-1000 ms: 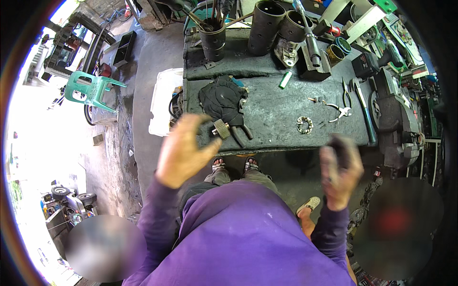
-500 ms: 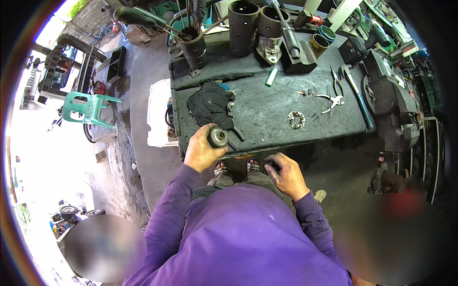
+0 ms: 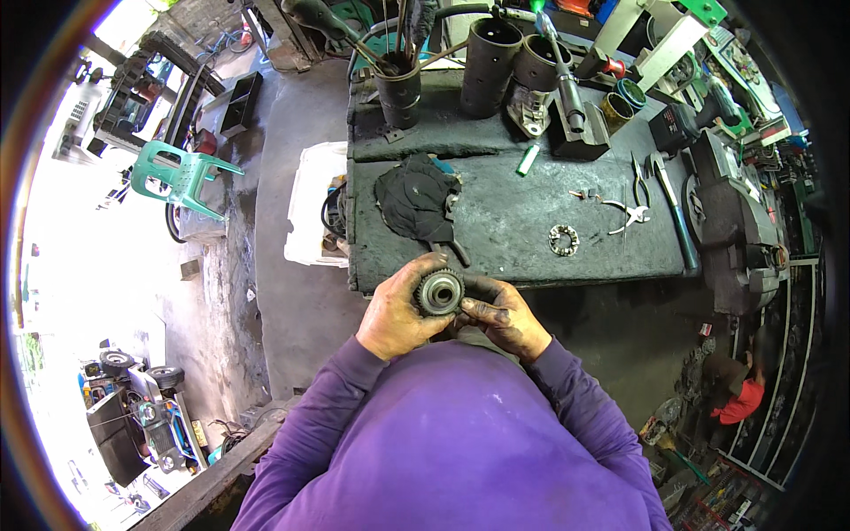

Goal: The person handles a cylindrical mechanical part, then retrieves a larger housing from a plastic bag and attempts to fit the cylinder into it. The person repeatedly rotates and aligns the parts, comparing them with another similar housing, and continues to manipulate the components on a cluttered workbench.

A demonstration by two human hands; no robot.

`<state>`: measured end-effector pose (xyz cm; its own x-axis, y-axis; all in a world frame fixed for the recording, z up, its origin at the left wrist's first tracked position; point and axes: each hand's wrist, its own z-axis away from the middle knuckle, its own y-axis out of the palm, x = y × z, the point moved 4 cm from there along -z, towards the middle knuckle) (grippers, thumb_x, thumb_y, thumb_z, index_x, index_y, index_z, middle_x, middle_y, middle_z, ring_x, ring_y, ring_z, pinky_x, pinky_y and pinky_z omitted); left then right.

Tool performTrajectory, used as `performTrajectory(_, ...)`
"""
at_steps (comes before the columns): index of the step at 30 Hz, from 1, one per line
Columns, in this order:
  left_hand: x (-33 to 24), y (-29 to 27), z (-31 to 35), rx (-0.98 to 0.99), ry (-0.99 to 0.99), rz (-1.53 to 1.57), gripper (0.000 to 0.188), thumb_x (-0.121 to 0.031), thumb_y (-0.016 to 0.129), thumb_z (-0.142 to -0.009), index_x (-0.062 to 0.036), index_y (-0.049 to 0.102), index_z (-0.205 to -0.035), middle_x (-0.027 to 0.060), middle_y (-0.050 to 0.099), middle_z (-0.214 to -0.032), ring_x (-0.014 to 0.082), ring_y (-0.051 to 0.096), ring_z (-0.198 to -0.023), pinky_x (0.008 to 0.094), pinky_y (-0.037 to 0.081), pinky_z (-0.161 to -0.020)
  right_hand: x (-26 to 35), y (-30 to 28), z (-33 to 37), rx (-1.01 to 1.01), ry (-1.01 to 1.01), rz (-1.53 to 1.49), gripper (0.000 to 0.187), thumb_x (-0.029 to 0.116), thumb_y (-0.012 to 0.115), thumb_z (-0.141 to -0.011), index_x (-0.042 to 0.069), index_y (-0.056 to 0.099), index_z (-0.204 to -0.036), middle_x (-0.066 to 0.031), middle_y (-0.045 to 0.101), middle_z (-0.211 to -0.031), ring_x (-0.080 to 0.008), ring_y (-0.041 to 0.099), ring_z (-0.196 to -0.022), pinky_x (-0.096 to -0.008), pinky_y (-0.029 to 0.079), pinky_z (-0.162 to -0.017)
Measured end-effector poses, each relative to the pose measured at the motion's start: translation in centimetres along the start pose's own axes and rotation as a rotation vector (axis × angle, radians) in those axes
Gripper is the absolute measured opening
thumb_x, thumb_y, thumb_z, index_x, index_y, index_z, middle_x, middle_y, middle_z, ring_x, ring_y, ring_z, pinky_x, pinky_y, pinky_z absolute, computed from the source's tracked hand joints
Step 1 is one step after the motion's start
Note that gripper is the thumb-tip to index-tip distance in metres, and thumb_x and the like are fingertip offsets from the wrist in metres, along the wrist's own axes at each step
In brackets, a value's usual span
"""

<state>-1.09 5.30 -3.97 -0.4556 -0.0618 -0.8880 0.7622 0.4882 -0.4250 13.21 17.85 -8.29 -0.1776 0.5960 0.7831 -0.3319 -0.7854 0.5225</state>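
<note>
In front of my belly, off the bench's near edge, a round toothed metal gear [image 3: 440, 293] with a hole through its middle faces up. My left hand [image 3: 395, 308] is closed around its left side. From the right, my right hand [image 3: 508, 320] grips the gear too, its thumb against the lower right rim and its blackened fingers partly hidden behind. Beyond them on the workbench [image 3: 505, 234] lie a crumpled black cloth [image 3: 416, 196] and a small ring of pale metal segments [image 3: 564, 240].
Pliers [image 3: 632, 215] and a blue-handled hammer-like tool [image 3: 676, 217] lie at the bench's right, beside a large vise [image 3: 730, 212]. Dark metal cylinders [image 3: 490, 66] and a tool-filled can [image 3: 397, 93] stand at the back. A green chair [image 3: 181, 177] stands left; another person [image 3: 739, 394] is low at right.
My left hand has brought the gear rightward, toward my middle. My right hand, apart from it before, has come left and taken hold of it. The whole view has shifted.
</note>
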Motion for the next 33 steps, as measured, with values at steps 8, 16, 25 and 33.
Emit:
performTrajectory(8, -0.1, 0.4, 0.7, -0.007, 0.045, -0.153, 0.068, -0.012, 0.089, -0.069, -0.0048, 0.061, -0.130, 0.0151, 0.067, -0.132, 0.0359, 0.064, -0.117, 0.0443, 0.052, -0.101, -0.3, -0.1, 0.3, -0.016, -0.017, 0.079, 0.063, 0.035, 0.075, -0.097, -0.003, 0.057, -0.144, -0.0031, 0.068, -0.108, -0.0084, 0.059, -0.087, -0.0266, 0.051, -0.076)
performTrajectory(16, -0.5, 1.1, 0.4, 0.009, 0.008, -0.165, 0.065, -0.014, 0.088, -0.070, -0.0050, 0.062, -0.128, 0.0148, 0.069, -0.128, 0.0365, 0.065, -0.115, 0.0467, 0.049, -0.104, -0.5, -0.6, 0.7, -0.030, 0.005, 0.090, 0.063, 0.037, 0.074, -0.097, -0.003, 0.057, -0.142, -0.0039, 0.068, -0.110, -0.0094, 0.060, -0.089, -0.0277, 0.051, -0.078)
performTrajectory(25, -0.1, 1.3, 0.2, 0.031, -0.021, -0.165, 0.068, -0.017, 0.089, -0.071, -0.0056, 0.060, -0.132, 0.0139, 0.069, -0.127, 0.0371, 0.065, -0.117, 0.0571, 0.041, -0.113, 0.0, -0.5, 0.8, -0.021, 0.017, 0.027, 0.065, 0.034, 0.075, -0.098, -0.004, 0.053, -0.146, -0.0059, 0.069, -0.119, -0.0103, 0.063, -0.096, -0.0275, 0.053, -0.083)
performTrajectory(33, -0.1, 0.8, -0.2, 0.002, 0.036, -0.216, 0.074, -0.014, 0.093, -0.066, -0.0038, 0.060, -0.132, 0.0154, 0.067, -0.128, 0.0356, 0.065, -0.116, 0.0448, 0.054, -0.100, 0.5, -0.3, 0.1, 0.003, 0.031, 0.002, 0.066, 0.031, 0.076, -0.098, -0.003, 0.051, -0.148, -0.0071, 0.069, -0.117, -0.0112, 0.066, -0.096, -0.0274, 0.055, -0.084)
